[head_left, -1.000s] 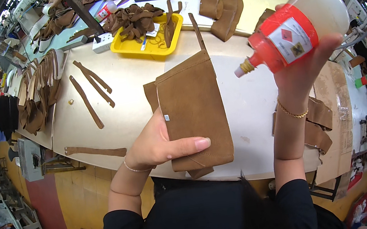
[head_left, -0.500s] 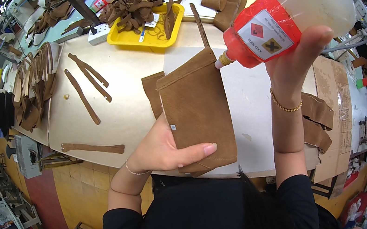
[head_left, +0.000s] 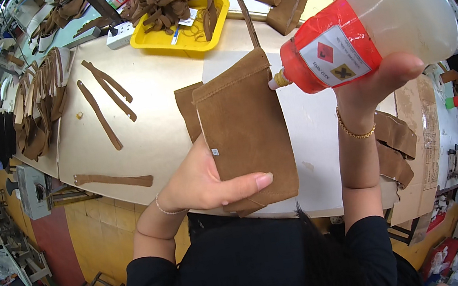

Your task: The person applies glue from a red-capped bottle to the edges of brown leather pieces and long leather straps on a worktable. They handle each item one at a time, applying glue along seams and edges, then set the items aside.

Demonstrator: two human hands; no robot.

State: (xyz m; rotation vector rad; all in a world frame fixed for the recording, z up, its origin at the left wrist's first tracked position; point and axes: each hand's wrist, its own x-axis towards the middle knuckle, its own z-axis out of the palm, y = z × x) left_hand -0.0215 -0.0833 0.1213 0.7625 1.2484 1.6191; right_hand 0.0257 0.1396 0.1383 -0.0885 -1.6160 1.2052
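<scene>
My left hand (head_left: 205,178) grips a brown leather piece (head_left: 245,135) by its lower left part, thumb on top and fingers hidden beneath. The piece has a stitched upper edge and a tiny pale sticker near its left side. In my right hand (head_left: 370,85) is a translucent squeeze bottle (head_left: 335,46) with a red band, a hazard label and a pale nozzle. It lies nearly on its side, nozzle pointing left. The nozzle tip (head_left: 274,83) is at the leather's upper right edge; whether it touches I cannot tell. Another brown flap shows behind the piece on the left.
A yellow tray (head_left: 168,45) holding brown strips stands at the back. Loose leather strips (head_left: 107,90) lie on the table's left, beside a row of stacked brown pieces (head_left: 45,104). Curved leather pieces (head_left: 285,0) rest at the back, others (head_left: 396,143) near cardboard (head_left: 424,156) at right.
The bottle has shifted slightly right and down, its nozzle sitting a little lower along the leather's right edge. The leather piece has turned slightly in my left hand's grip.
</scene>
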